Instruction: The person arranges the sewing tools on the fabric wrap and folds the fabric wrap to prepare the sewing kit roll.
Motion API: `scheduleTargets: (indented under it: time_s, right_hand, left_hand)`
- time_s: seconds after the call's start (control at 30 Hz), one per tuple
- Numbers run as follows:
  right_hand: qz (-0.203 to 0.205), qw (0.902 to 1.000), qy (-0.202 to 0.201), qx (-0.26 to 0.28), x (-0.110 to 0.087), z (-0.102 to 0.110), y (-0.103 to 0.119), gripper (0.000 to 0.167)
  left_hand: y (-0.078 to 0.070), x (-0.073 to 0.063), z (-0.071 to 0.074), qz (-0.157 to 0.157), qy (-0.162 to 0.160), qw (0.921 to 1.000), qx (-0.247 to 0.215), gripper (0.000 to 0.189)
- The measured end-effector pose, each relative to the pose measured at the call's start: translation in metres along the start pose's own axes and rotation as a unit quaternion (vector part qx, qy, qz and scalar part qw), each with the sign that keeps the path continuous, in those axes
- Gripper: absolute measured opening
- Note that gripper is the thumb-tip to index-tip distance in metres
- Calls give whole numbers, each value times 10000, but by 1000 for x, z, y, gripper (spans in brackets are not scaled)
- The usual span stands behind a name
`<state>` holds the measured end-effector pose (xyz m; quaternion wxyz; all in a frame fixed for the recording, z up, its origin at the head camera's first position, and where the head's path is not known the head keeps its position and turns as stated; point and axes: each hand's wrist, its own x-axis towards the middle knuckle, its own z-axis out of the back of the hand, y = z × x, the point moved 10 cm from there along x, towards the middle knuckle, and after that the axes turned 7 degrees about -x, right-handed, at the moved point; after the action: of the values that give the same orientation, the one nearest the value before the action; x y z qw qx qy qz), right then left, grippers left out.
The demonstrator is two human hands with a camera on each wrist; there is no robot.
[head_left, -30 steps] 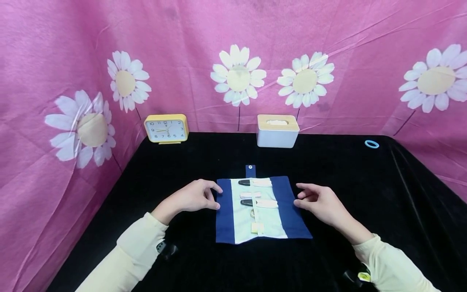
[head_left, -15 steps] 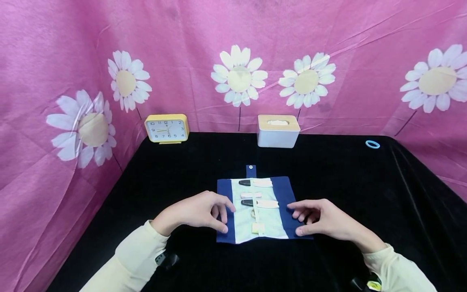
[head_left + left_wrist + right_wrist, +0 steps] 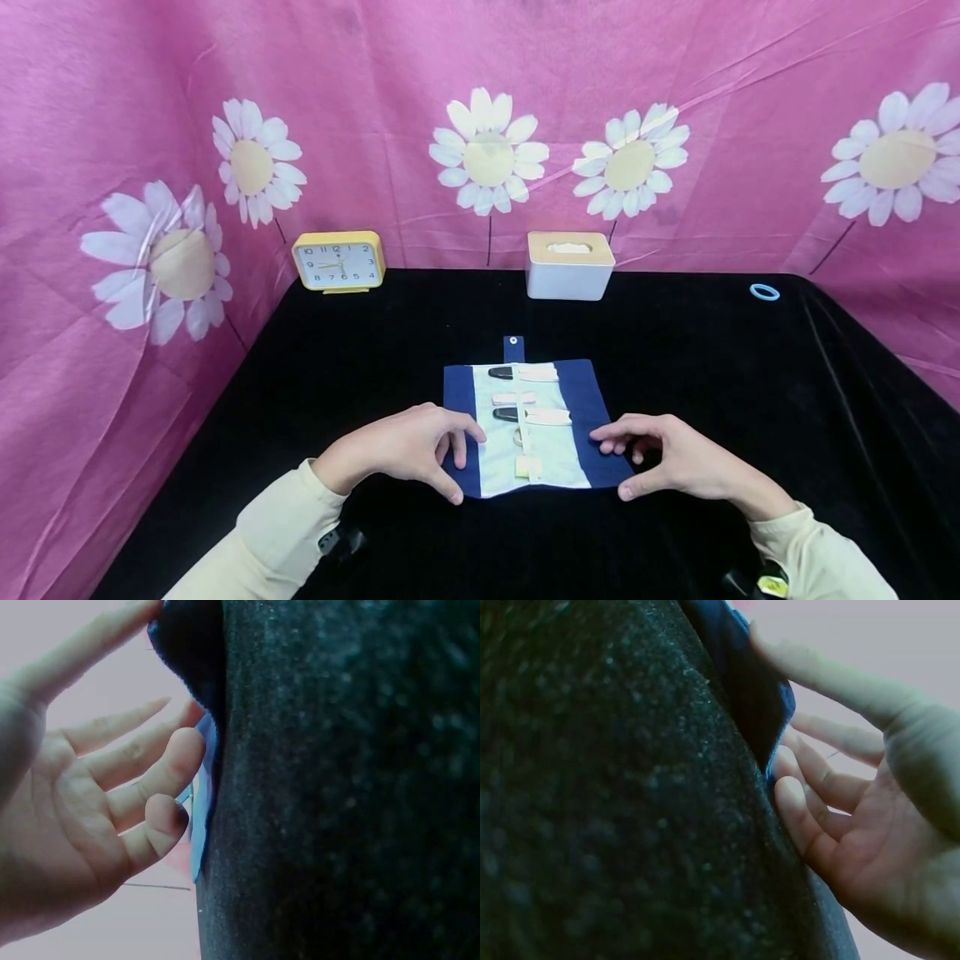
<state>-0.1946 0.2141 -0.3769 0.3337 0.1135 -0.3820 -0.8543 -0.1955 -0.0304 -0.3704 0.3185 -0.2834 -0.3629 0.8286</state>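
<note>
A navy cloth roll-up case lies unfolded on the black-covered table, its pale green lining facing up. A pale strap across the lining holds two black-and-white slim tools, a small pale bar, a ring-like piece and a yellowish block. My left hand is at the near left corner, thumb at the front edge, fingers over the navy border. At the near right corner, my right hand touches the case with thumb and fingers spread apart. In both wrist views the cloth edge bends up beside the fingers.
A navy snap tab sticks out from the case's far edge. Further back stand a yellow alarm clock and a white tissue box with a wooden lid. A blue ring lies at the back right. Pink daisy-print cloth hangs behind.
Both hands have come down from the case's side edges toward its near corners, thumbs now at the front edge. The near right corner has shifted slightly inward.
</note>
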Motion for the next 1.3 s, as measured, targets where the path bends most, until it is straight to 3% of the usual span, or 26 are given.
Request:
scheduleTargets:
  time_s: [0.27, 0.67, 0.87, 1.1, 1.3]
  right_hand:
    - [-99, 9999, -66, 126, -1, 0, -2, 38]
    - [-737, 9963, -452, -15, -3, 6, -9, 22]
    - [-711, 9965, -437, 69, -3, 7, -8, 18]
    - [-529, 9977, -408, 123, -3, 6, -5, 15]
    - [-614, 9957, -666, 165, -2, 10, -6, 18]
  left_hand:
    - [1, -1, 2, -37, 52, 9998, -207, 50]
    - [-1, 1, 12, -407, -94, 9987, -287, 35]
    - [-1, 0, 16, -428, -208, 9979, -445, 33]
    - [0, -1, 17, -487, -87, 9962, -714, 33]
    - [3, 0, 21, -444, -172, 9957, -800, 33]
